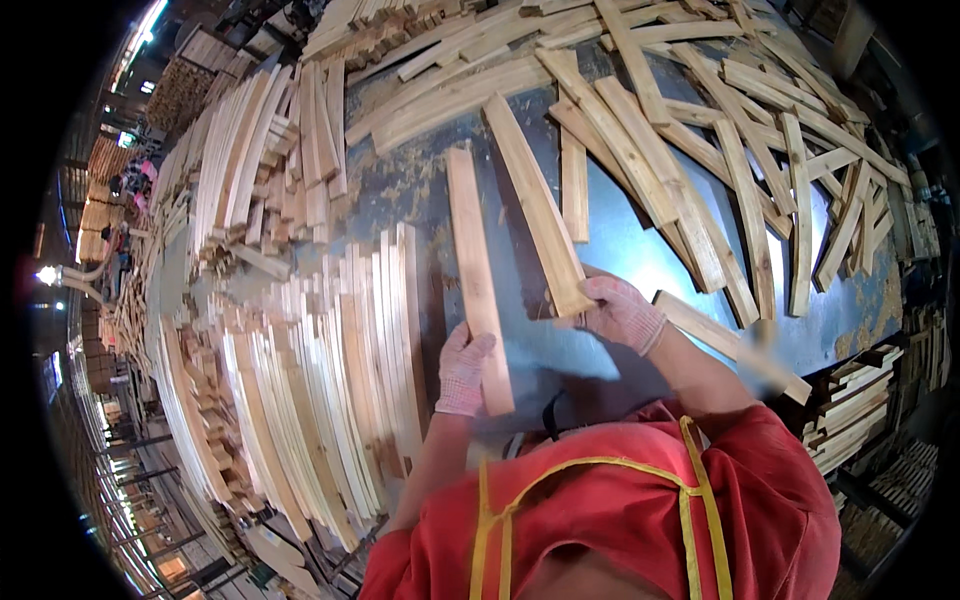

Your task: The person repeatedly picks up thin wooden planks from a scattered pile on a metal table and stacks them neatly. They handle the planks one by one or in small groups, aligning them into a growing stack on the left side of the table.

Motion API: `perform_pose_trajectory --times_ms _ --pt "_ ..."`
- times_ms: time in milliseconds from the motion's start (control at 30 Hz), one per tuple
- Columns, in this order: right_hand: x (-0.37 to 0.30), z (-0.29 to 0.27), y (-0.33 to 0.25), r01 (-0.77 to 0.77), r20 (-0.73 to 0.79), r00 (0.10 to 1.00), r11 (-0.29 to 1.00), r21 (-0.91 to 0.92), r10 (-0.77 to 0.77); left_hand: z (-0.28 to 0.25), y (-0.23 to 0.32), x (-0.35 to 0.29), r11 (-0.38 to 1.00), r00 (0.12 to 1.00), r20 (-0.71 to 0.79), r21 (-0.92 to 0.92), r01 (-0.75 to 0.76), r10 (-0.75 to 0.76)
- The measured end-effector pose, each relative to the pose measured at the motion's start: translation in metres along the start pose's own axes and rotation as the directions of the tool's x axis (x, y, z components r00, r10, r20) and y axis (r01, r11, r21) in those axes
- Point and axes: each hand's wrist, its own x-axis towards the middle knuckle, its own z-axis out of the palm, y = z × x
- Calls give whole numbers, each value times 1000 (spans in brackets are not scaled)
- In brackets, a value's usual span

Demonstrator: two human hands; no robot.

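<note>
My left hand (464, 372), in a pale knit glove, grips a light wooden board (474, 270) near its lower end. That board points away from me, its near end by my waist. In a matching glove, my right hand (620, 312) is closed around the near end of a second wooden board (536, 205), which slants up and to the left. Blue-grey metal shows between the two boards, on the tabletop (425, 215) beneath them. Just right of my right wrist lies another short board (730, 345), partly blurred at its far right portion.
Left of my left hand, upright rows of boards (340, 330) stand packed together. Farther left is another stack (245, 150). Loose boards (690, 190) lie crisscrossed over the right side of the table. More stacked wood (850, 410) sits below the right edge.
</note>
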Motion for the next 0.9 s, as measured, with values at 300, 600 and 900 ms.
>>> perform_pose_trajectory --times_ms 300,600,900 --pt "-52 19 79 -45 106 994 989 139 30 -126 -58 -91 28 834 -138 989 146 535" --pt "-74 143 181 -120 11 973 544 -830 232 -60 -60 -66 989 977 211 133 -67 38" --pt "-183 -80 49 -680 -308 552 -204 -704 -775 -92 -52 -132 3 890 136 988 -153 436"
